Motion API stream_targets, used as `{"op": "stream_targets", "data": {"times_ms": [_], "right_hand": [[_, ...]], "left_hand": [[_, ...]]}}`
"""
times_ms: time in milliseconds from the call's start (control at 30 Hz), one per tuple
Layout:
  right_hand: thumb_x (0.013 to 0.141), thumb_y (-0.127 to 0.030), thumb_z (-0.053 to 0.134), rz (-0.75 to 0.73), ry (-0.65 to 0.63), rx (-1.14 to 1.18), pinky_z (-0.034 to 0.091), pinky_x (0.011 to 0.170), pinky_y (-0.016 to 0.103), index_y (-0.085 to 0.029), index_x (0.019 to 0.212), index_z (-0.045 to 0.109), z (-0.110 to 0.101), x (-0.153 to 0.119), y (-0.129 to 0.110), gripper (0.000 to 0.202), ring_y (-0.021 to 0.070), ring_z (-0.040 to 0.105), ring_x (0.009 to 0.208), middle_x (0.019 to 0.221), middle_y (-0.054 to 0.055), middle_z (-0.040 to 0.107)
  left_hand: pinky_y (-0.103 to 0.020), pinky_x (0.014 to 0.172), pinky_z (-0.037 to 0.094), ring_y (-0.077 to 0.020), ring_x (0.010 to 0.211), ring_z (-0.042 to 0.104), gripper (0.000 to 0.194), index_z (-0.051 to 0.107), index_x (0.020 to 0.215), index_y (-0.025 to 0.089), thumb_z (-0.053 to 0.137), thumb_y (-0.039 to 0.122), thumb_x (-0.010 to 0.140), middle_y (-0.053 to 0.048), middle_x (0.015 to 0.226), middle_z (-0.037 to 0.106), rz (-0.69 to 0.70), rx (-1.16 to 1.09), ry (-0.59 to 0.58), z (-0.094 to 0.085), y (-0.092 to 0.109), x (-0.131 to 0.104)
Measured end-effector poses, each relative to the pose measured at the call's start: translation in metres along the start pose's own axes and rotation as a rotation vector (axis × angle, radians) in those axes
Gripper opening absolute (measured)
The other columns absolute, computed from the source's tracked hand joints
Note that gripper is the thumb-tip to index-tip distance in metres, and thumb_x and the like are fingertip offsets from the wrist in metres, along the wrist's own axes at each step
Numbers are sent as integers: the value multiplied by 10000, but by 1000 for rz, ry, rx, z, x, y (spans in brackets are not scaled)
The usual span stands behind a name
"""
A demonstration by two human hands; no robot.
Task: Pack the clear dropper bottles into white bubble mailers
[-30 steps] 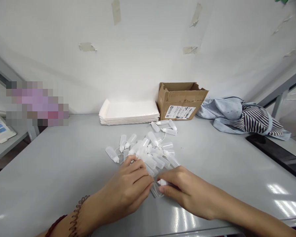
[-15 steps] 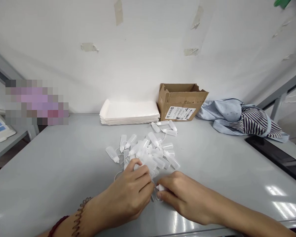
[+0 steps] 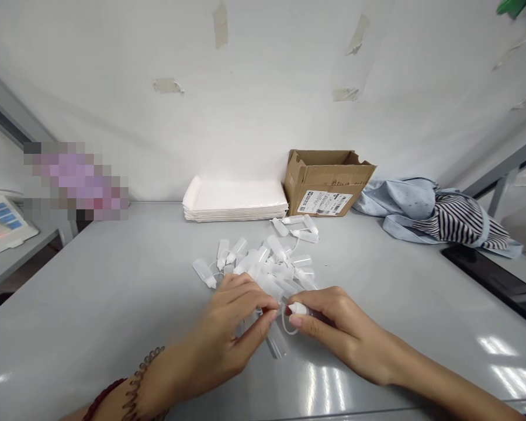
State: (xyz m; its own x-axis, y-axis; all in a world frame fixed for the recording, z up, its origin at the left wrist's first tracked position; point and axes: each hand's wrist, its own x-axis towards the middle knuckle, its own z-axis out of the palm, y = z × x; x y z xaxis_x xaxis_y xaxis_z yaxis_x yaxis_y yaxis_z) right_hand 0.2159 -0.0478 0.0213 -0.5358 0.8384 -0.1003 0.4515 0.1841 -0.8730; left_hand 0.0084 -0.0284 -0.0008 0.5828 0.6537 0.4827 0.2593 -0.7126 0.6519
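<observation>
My right hand [image 3: 337, 327] grips a small dropper bottle by its white nozzle cap [image 3: 298, 308], with the tip pointing left; the fingers hide its body. A thin clear tether [image 3: 288, 328] loops down from the cap toward my left hand [image 3: 241, 318]. Thumb and forefinger of that left hand are pinched together close to the nozzle tip, and what lies between them is too small to make out. Just below, a clear empty bottle [image 3: 277, 342] lies on the table. Past my hands spreads a pile of translucent dropper bottles [image 3: 256, 260], several with tethered white caps.
A stack of white padded envelopes [image 3: 236, 204] and an open cardboard box [image 3: 328, 181] stand against the wall. To the right are a bundled light-blue cloth [image 3: 398, 199] and a black phone-like slab [image 3: 491, 280]. A few more bottles [image 3: 307, 235] lie before the box on the grey table [image 3: 127, 280].
My right hand has risen slightly, turning the bottle's white cap into view. The left hand has gone from curled fingers over the pile to a thumb-and-forefinger pinch beside the cap.
</observation>
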Motion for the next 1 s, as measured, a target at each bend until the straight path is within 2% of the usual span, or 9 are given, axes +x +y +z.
{"op": "stream_targets", "data": {"times_ms": [467, 900, 1000], "right_hand": [[958, -316, 405, -23, -74, -82, 301, 583, 254, -195, 648, 344, 4, -1, 4, 338, 97, 358, 589, 625, -55, 365], [968, -311, 381, 8, -126, -217, 345, 626, 266, -185, 730, 468, 4, -1, 4, 282, 123, 461, 636, 678, -16, 499], [970, -313, 373, 14, -136, -233, 347, 623, 263, -189, 738, 458, 5, 0, 4, 277, 123, 458, 633, 677, -19, 490]], "left_hand": [[-309, 698, 407, -127, 677, 517, 143, 610, 841, 165, 519, 55, 852, 3, 701, 616, 23, -16, 0, -1, 0, 2], [-317, 702, 407, -131, 686, 506, 162, 593, 818, 158, 504, 24, 843, -8, 696, 621, 58, -20, -26, 4, -4, 0], [-320, 705, 406, -131, 686, 502, 156, 587, 812, 155, 506, 26, 844, -11, 697, 622, 69, -17, -30, 4, -5, 0]]}}
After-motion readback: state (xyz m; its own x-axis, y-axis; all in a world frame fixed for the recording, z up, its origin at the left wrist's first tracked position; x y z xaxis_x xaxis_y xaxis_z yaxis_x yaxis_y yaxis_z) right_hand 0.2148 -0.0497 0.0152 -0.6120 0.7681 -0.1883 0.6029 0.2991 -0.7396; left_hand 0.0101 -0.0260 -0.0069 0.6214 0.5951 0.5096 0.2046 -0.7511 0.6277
